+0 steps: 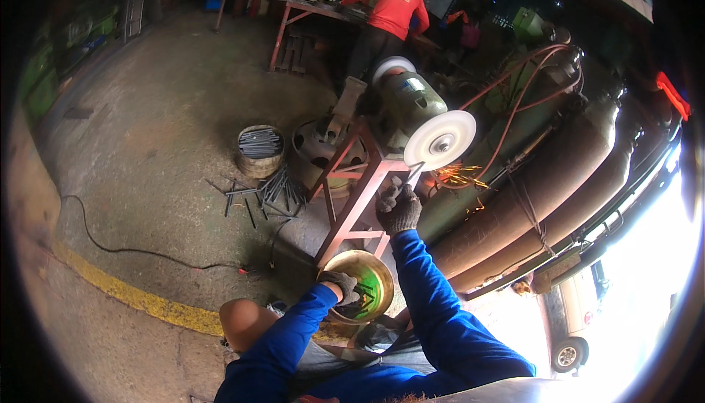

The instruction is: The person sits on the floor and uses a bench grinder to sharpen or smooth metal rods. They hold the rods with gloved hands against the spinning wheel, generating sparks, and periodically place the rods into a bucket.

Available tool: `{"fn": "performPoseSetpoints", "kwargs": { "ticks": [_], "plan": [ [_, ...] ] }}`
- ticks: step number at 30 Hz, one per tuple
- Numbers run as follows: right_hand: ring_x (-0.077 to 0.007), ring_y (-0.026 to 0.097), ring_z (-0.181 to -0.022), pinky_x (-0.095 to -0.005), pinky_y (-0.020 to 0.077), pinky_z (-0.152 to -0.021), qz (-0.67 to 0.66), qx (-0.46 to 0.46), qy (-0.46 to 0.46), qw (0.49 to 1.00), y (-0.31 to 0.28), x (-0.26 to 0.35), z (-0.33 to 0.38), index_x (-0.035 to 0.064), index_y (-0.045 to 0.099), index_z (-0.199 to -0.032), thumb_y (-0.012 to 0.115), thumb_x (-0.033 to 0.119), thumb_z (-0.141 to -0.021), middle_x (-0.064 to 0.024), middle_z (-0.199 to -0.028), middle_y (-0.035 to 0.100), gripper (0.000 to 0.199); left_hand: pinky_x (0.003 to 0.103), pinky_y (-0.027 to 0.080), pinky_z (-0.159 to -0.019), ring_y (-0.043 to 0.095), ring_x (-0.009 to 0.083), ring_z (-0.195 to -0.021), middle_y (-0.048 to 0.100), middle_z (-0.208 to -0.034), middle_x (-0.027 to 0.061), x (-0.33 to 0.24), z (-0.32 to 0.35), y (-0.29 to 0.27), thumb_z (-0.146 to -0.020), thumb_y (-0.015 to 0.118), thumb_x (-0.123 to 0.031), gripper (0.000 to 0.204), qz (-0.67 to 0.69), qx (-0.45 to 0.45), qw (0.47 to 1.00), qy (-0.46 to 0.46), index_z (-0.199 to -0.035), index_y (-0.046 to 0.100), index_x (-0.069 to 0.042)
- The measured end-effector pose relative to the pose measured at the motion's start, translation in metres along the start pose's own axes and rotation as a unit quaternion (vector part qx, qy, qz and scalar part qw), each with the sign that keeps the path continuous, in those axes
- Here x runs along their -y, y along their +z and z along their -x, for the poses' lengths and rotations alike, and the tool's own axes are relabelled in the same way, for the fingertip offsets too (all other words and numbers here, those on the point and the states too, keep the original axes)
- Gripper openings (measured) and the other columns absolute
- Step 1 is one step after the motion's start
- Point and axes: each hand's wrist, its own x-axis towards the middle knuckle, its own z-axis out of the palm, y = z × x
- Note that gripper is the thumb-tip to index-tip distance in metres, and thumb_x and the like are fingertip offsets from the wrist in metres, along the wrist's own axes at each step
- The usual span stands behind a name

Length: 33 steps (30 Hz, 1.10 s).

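The right hand (pixel 400 209), wearing a dark grey knitted glove (pixel 403 218), is gripping a thin, straight metal rod (pixel 416 173). The upper end of this workpiece is meeting the lower left edge of a round, white grinding disc (pixel 452 131), above the fingers. Orange sparks (pixel 463 176) are spraying to the right of the right hand. The disc is sitting on the near end of a grey-green cylindrical grinder (pixel 415 102) beyond the right hand. A faded red steel frame (pixel 354 216) is supporting the grinder, to the left of the right hand.

The left hand (pixel 342 284), gloved likewise, is positioned apart from the right hand, lower and to its left. It is lying over the left rim of a round, yellowish bucket (pixel 358 258) with green patches inside. Short dark pieces (pixel 365 297) are lying in the bucket, next to the left fingers. Whether these fingers are closing on a piece cannot be told.

Beyond the left hand, to its upper left, loose dark metal rods (pixel 275 191) are lying on the grey floor (pixel 154 138), near a round, brownish tub (pixel 261 168) that is holding many similar rods (pixel 260 143). Long brown gas cylinders (pixel 536 190) are extending to the right of the right hand.
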Motion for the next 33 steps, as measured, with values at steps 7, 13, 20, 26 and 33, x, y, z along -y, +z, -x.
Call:
{"fn": "performPoseSetpoints", "kwargs": {
  "ticks": [7, 13, 20, 26, 33],
  "plan": [
    [-0.0210, 0.065, -0.070, -0.0313, 0.0512, -0.061, 0.405, -0.006, -0.156, 0.901, -0.068, -0.005, -0.029, 0.0029, 0.055, -0.104, 0.060, 0.013, -0.078, -0.0083, -0.084, 0.065, 0.028, 0.047, 0.047, -0.091, 0.064, 0.0356, -0.100, 0.067, -0.104, 0.0201, -0.003, -0.004, 0.003, -0.079, 0.058, -0.047, 0.049, -0.004, -0.021, 1.000, 0.007, -0.109, 0.066, -0.009],
    [-0.0205, 0.063, -0.071, -0.0316, 0.0505, -0.063, 0.181, 0.014, -0.073, 0.981, -0.073, -0.001, -0.026, 0.0045, 0.055, -0.107, 0.056, 0.017, -0.084, -0.0066, -0.084, 0.063, 0.026, 0.048, 0.047, -0.090, 0.064, 0.0357, -0.099, 0.067, -0.104, 0.0205, -0.006, -0.002, -0.002, -0.078, 0.058, -0.048, 0.050, -0.004, -0.006, 1.000, 0.002, -0.109, 0.065, -0.010],
    [-0.0080, 0.050, -0.065, -0.0242, 0.0424, -0.058, -0.026, -0.034, 0.021, 0.999, -0.017, 0.006, 0.003, 0.0094, 0.054, -0.114, 0.042, 0.024, -0.099, 0.0031, -0.079, 0.054, 0.025, 0.047, 0.047, -0.090, 0.064, 0.0352, -0.099, 0.067, -0.103, 0.0207, -0.005, -0.003, 0.001, -0.078, 0.058, -0.048, 0.050, 0.001, -0.002, 1.000, -0.001, -0.109, 0.066, -0.010],
    [-0.0090, 0.051, -0.065, -0.0245, 0.0428, -0.059, -0.008, -0.051, 0.003, 0.999, -0.024, 0.007, -0.001, 0.0092, 0.054, -0.117, 0.044, 0.025, -0.098, 0.0013, -0.080, 0.055, 0.027, 0.048, 0.047, -0.089, 0.064, 0.0355, -0.099, 0.067, -0.103, 0.0205, -0.007, -0.004, -0.002, -0.077, 0.058, -0.048, 0.050, -0.006, 0.000, 1.000, 0.005, -0.110, 0.065, -0.011],
    [-0.0112, 0.051, -0.066, -0.0263, 0.0433, -0.059, 0.278, 0.017, -0.125, 0.952, -0.015, 0.004, 0.009, 0.0078, 0.055, -0.115, 0.047, 0.018, -0.094, 0.0007, -0.081, 0.054, 0.024, 0.047, 0.048, -0.089, 0.064, 0.0352, -0.099, 0.067, -0.103, 0.0208, -0.002, -0.004, 0.005, -0.077, 0.058, -0.047, 0.049, -0.007, -0.016, 1.000, -0.001, -0.109, 0.066, -0.010]
  ]
}}
